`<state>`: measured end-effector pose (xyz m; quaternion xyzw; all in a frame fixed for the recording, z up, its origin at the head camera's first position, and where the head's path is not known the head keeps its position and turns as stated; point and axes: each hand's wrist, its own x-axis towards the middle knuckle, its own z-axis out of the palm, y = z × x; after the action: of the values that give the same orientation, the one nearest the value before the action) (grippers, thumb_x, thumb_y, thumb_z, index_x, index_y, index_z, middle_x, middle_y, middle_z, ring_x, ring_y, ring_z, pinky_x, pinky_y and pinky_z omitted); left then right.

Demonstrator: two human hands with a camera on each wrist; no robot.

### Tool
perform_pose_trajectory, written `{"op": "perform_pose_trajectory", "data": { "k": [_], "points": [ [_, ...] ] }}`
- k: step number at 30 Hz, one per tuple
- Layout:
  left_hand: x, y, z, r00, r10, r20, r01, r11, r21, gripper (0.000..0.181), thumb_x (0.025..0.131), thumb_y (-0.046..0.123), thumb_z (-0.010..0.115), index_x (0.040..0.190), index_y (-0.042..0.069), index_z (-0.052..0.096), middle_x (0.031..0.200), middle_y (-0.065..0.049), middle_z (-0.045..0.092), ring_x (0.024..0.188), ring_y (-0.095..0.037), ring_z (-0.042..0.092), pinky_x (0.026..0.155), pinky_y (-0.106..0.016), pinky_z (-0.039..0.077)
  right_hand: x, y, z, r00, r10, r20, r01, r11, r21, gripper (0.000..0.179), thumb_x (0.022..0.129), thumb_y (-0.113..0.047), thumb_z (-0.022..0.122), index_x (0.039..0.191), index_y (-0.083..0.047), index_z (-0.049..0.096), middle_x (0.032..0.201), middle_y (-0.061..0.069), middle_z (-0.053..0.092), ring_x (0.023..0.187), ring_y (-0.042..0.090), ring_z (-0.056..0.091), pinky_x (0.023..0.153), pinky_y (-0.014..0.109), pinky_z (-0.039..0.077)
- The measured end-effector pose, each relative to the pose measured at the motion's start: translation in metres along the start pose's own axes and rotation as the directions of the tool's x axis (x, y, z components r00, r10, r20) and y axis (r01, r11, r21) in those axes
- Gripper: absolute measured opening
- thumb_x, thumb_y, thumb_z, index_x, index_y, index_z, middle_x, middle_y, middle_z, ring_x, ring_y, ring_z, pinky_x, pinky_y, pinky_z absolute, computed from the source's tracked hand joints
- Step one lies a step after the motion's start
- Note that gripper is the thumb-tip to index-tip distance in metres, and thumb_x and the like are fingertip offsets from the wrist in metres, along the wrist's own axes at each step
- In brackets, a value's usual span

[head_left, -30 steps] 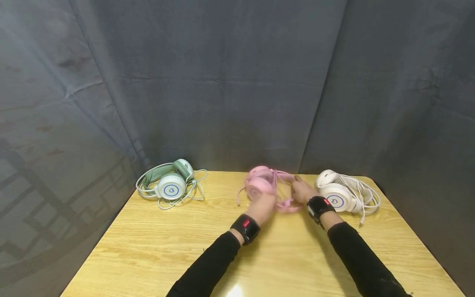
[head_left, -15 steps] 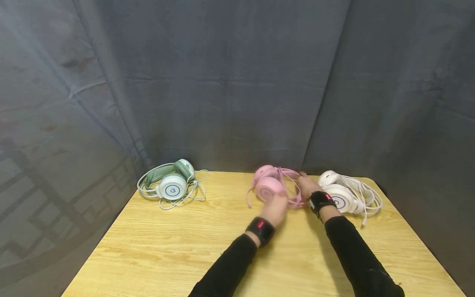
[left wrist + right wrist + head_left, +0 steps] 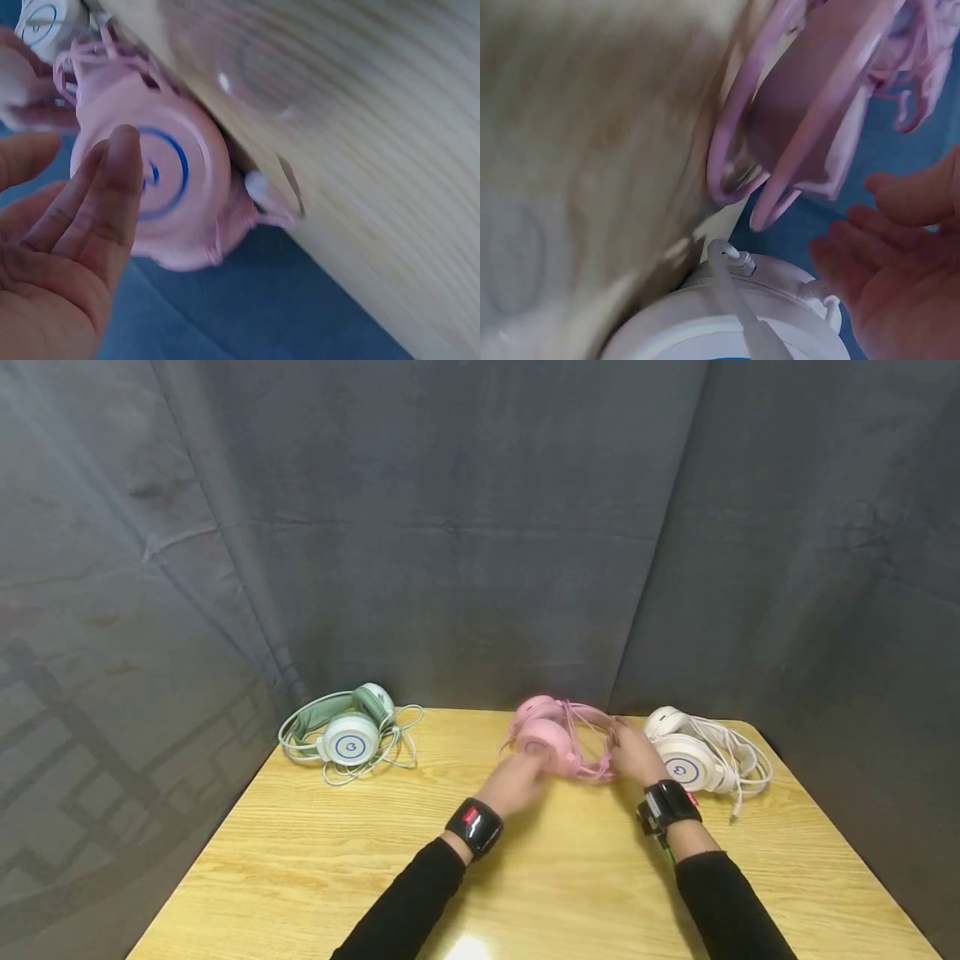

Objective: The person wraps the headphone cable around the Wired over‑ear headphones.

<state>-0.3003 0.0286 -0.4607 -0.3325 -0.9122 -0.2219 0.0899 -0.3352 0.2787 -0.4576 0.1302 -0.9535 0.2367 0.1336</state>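
Observation:
Pink headphones point(image 3: 542, 735) lie on their side at the table's back edge, the bundled pink cable draped across the headband. My left hand point(image 3: 517, 783) is at the near earcup, slightly blurred. In the left wrist view its fingers point(image 3: 112, 202) are nearly straight, in front of the blue-ringed earcup point(image 3: 201, 161). On the other side, my right hand point(image 3: 636, 753) stands beside the headband. The right wrist view shows that hand point(image 3: 900, 262) with loosely bent fingers and nothing in them, a gap away from the pink headband point(image 3: 810, 127).
White headphones point(image 3: 682, 764) with a bundled cable lie just right of my right hand. Green-and-white headphones point(image 3: 348, 743) lie at the back left, cable looped beside them. Behind the wooden table point(image 3: 315, 852) hangs a grey curtain point(image 3: 450, 552).
The pink headphones shifted slightly right during the first half second. Since then my left hand has moved left across the near earcup, and my right hand has drawn a little right and nearer.

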Motion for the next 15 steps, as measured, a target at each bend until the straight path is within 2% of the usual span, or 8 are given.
{"op": "perform_pose_trajectory", "data": {
  "k": [2, 7, 9, 10, 15],
  "points": [
    [-0.007, -0.007, -0.008, 1.0, -0.005, -0.023, 0.006, 0.999, 0.032, 0.012, 0.089, 0.007, 0.064, 0.1, 0.01, 0.067, 0.084, -0.001, 0.067, 0.073, -0.012, 0.062, 0.07, -0.025, 0.054, -0.008, -0.004, -0.002, 0.999, 0.026, -0.036, -0.025, 0.999, 0.042, 0.036, 0.09, 0.003, 0.05, 0.125, 0.012, 0.057, 0.122, 0.035, 0.056, 0.11, 0.053, 0.056, 0.098, 0.063, 0.043],
    [-0.027, -0.025, -0.025, 0.997, -0.048, -0.053, 0.053, 0.993, 0.108, 0.039, 0.093, 0.017, 0.064, 0.13, 0.008, 0.059, 0.078, -0.001, 0.066, 0.062, -0.009, 0.056, 0.058, -0.023, 0.049, -0.027, -0.014, -0.001, 0.995, 0.067, -0.071, -0.06, 0.993, 0.101, 0.03, 0.096, -0.002, 0.05, 0.124, 0.006, 0.056, 0.119, 0.03, 0.058, 0.112, 0.05, 0.055, 0.098, 0.064, 0.041],
    [-0.036, -0.033, -0.03, 0.995, -0.062, -0.071, 0.072, 0.988, 0.137, 0.047, 0.095, 0.023, 0.063, 0.139, 0.009, 0.053, 0.084, -0.003, 0.069, 0.068, -0.012, 0.06, 0.062, -0.026, 0.052, -0.032, -0.018, 0.001, 0.997, 0.063, -0.054, -0.058, 0.993, 0.103, 0.031, 0.101, -0.01, 0.047, 0.128, 0.004, 0.055, 0.128, 0.03, 0.055, 0.12, 0.05, 0.051, 0.103, 0.065, 0.037],
    [-0.04, -0.037, -0.031, 0.994, -0.064, -0.085, 0.076, 0.986, 0.146, 0.047, 0.095, 0.025, 0.064, 0.139, 0.009, 0.054, 0.087, -0.005, 0.07, 0.073, -0.014, 0.063, 0.065, -0.028, 0.054, -0.034, -0.021, 0.002, 0.997, 0.061, -0.041, -0.056, 0.993, 0.105, 0.034, 0.102, -0.014, 0.046, 0.131, 0.003, 0.053, 0.133, 0.03, 0.052, 0.124, 0.05, 0.049, 0.105, 0.065, 0.034],
    [-0.058, -0.057, -0.042, 0.988, -0.037, -0.152, 0.071, 0.972, 0.225, 0.041, 0.093, 0.028, 0.067, 0.125, 0.004, 0.064, 0.105, -0.014, 0.072, 0.098, -0.028, 0.068, 0.082, -0.04, 0.057, -0.04, -0.031, -0.001, 0.999, 0.037, 0.012, -0.038, 0.994, 0.1, 0.049, 0.102, -0.021, 0.048, 0.146, -0.002, 0.041, 0.15, 0.03, 0.036, 0.141, 0.048, 0.031, 0.113, 0.068, 0.019]
  ]
}}
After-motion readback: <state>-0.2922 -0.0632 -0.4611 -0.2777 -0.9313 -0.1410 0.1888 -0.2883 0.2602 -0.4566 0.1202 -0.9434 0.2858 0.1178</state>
